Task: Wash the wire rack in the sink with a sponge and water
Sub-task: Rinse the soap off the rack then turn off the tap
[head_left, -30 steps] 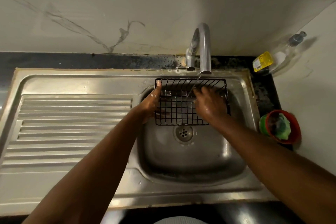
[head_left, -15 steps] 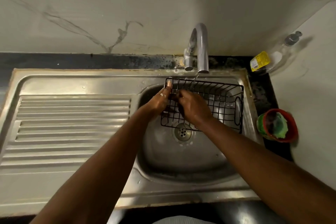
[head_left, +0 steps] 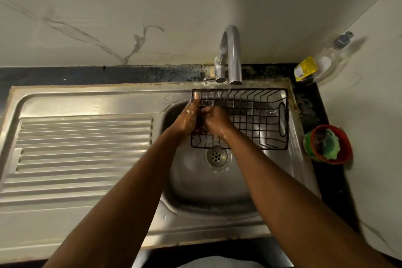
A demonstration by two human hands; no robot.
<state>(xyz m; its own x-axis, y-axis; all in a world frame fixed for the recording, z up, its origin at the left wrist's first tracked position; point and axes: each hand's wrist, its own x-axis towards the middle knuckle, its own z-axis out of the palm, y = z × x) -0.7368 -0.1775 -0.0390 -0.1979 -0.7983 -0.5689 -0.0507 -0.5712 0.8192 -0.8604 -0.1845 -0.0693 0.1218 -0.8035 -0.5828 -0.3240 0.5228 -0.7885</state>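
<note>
A black wire rack (head_left: 258, 115) is held over the steel sink (head_left: 195, 183), under the tap (head_left: 231, 54), where a thin stream of water runs. My left hand (head_left: 188, 118) grips the rack's left end, thumb up on the top rim. My right hand (head_left: 214, 122) is inside the rack at its left end, fingers curled against the wires; whether it holds anything there I cannot tell. A green sponge (head_left: 328, 144) lies in a red bowl (head_left: 343, 137) to the right of the sink.
A ribbed steel drainboard (head_left: 82, 150) lies left of the basin. The drain (head_left: 216, 156) shows below the rack. A clear soap bottle with a yellow label (head_left: 315, 66) leans in the back right corner. Marble walls rise behind and to the right.
The rack has shifted to the right under the tap. My right hand has moved from the rack's middle to its left end, close to my left hand.
</note>
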